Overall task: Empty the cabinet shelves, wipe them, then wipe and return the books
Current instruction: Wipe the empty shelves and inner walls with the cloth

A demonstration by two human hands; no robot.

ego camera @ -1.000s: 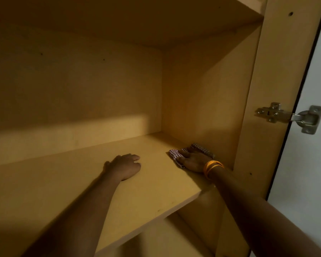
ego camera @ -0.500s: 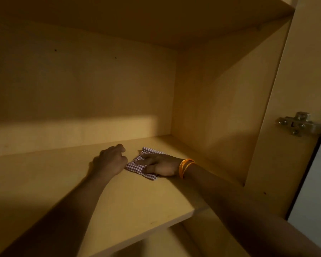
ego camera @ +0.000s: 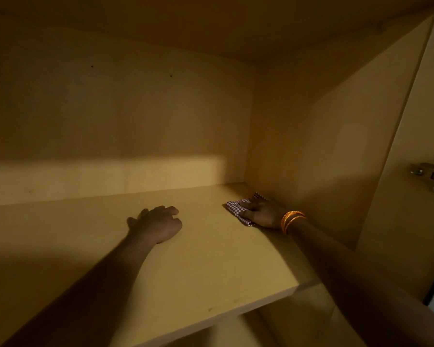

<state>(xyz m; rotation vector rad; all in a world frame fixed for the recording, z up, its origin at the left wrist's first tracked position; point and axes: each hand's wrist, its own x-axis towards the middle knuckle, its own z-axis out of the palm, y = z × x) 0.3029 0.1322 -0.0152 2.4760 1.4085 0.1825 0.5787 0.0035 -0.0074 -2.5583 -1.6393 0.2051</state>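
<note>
She was wiping the bare shelf: right hand pressed flat on the checked cloth by its right wall, left hand resting relaxed nearby. Next, sweep leftward.

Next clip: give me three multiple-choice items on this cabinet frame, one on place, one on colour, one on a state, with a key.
1. Where does the cloth lie on the shelf?
A. far right corner
B. front left edge
C. shelf below

2. What colour are the bangles?
A. silver
B. orange
C. green

3. What does the left hand hold?
A. a book
B. the cloth
C. nothing

Key: 1 A, it sits by the side wall; 2 B, orange at the wrist; 3 C, it rests bare while the right hand presses the cloth.
</note>
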